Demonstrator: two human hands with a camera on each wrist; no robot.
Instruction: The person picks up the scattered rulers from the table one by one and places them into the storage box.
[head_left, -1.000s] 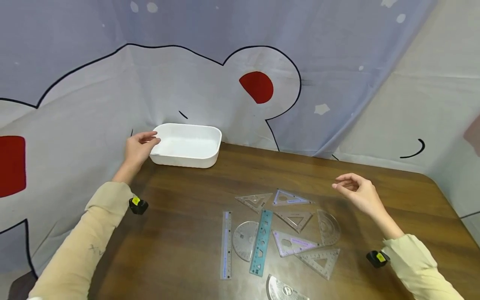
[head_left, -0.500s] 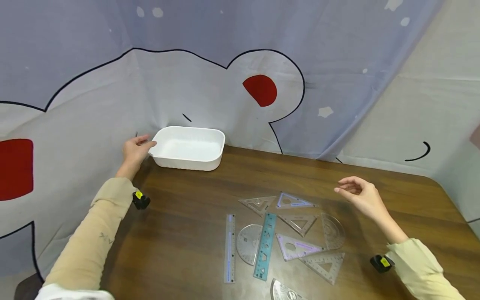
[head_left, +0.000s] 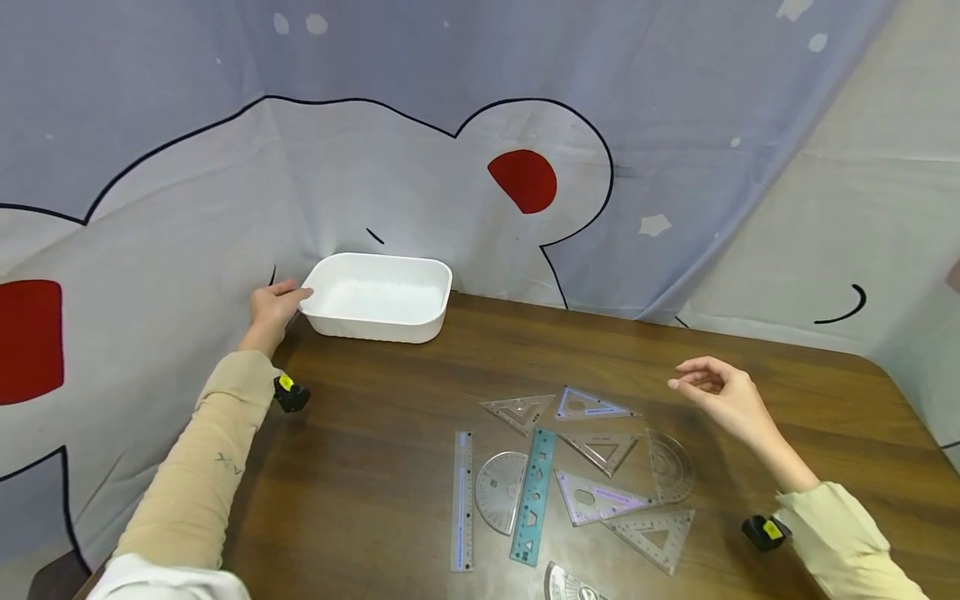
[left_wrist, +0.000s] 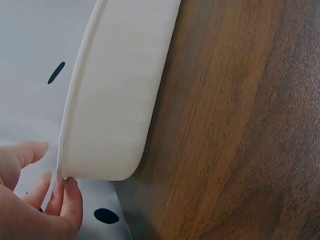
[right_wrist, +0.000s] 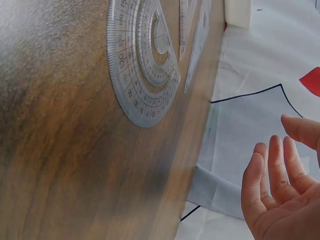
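Note:
My left hand (head_left: 272,310) is at the left end of a white plastic container (head_left: 375,327) at the back left of the table. In the left wrist view, fingertips (left_wrist: 72,187) touch the container's end just below its rim, while the thumb (left_wrist: 34,151) stands apart on the inner side. My right hand (head_left: 723,398) hovers above the table, fingers loosely bent and holding nothing. To its left lie clear set squares (head_left: 660,537), a purple-marked set square (head_left: 600,498), protractors (head_left: 671,467), a clear ruler (head_left: 462,500) and a teal ruler (head_left: 533,497).
A printed curtain (head_left: 420,175) hangs behind the brown wooden table (head_left: 360,467), close to the container. A half-visible protractor (head_left: 570,587) lies at the front edge of the view. Several of the drawing tools sit close together, some overlapping.
My left hand has lowered from above the container's left edge to touch that end. The right hand stays nearly still. The head view has shifted slightly.

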